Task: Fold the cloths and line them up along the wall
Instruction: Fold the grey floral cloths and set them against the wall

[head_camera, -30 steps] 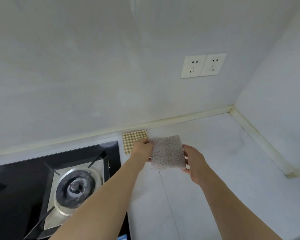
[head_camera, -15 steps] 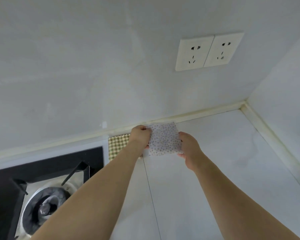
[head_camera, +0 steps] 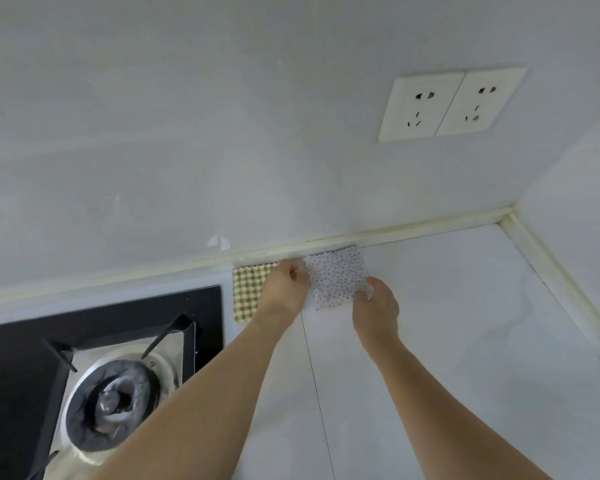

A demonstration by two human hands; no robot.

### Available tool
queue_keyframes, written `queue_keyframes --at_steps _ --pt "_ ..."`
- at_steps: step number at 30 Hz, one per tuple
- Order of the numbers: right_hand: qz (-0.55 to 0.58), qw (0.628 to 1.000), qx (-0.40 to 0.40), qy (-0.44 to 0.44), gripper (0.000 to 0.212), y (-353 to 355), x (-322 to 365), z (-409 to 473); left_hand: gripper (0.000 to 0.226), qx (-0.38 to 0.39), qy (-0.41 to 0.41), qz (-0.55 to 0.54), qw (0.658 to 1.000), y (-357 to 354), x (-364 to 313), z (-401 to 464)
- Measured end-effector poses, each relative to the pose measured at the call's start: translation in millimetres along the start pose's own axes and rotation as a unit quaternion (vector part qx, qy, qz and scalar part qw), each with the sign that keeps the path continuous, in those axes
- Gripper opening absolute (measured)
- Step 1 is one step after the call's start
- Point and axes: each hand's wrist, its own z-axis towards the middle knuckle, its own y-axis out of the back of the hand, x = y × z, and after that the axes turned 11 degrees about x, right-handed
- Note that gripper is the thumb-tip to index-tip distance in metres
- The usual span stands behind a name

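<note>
Placing is under way: the dotted cloth (head_camera: 336, 276) is pinched by both hands, left hand (head_camera: 284, 289) and right hand (head_camera: 374, 306), beside the checked cloth (head_camera: 252, 289) at the wall (head_camera: 222, 150); next, release flat on the tabletop (head_camera: 465, 323) is called for.

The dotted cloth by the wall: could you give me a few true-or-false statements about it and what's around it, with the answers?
1. Both hands hold the dotted cloth. True: the left hand pinches its left edge, the right hand its near right corner.
2. The checked cloth lies to the right of the dotted one. False: it lies to its left, between it and the stove.
3. The dotted cloth's far edge reaches the strip at the foot of the wall. True.
4. A plug sits in one of the wall sockets. False: both sockets are free.
5. A pot stands on the stove's burner. False: the burner is bare.
</note>
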Motion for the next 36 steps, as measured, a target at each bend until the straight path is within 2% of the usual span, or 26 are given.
queue_keyframes --at_steps 3,7,12,19,26,36 --pt "-0.065 0.997 0.016 0.049 0.043 -12.6 9.4 -25.9 0.031 0.008 -0.048 0.075 0.996 15.1 10.9 -30.1" --pt "-0.12 0.986 0.05 0.105 0.045 -30.4 27.1 -65.1 0.04 -0.02 -0.106 0.205 0.973 50.5 24.4 -73.2" --pt "-0.161 0.971 0.077 0.159 0.043 -70.0 52.2 -114.1 0.038 -0.075 -0.135 0.276 0.949 107.4 49.4 -127.7" --pt "-0.184 0.952 0.101 0.224 0.052 -151.0 98.0 -193.6 0.038 -0.157 -0.151 0.318 0.923 204.5 110.0 -195.6" --pt "-0.182 0.942 0.114 0.256 0.051 -244.3 144.2 -272.3 0.038 -0.173 -0.146 0.335 0.915 318.8 176.9 -246.2" --pt "-0.196 0.924 0.16 0.285 0.046 -329.9 181.6 -316.5 0.038 -0.217 -0.103 0.327 0.914 397.8 229.1 -293.3"
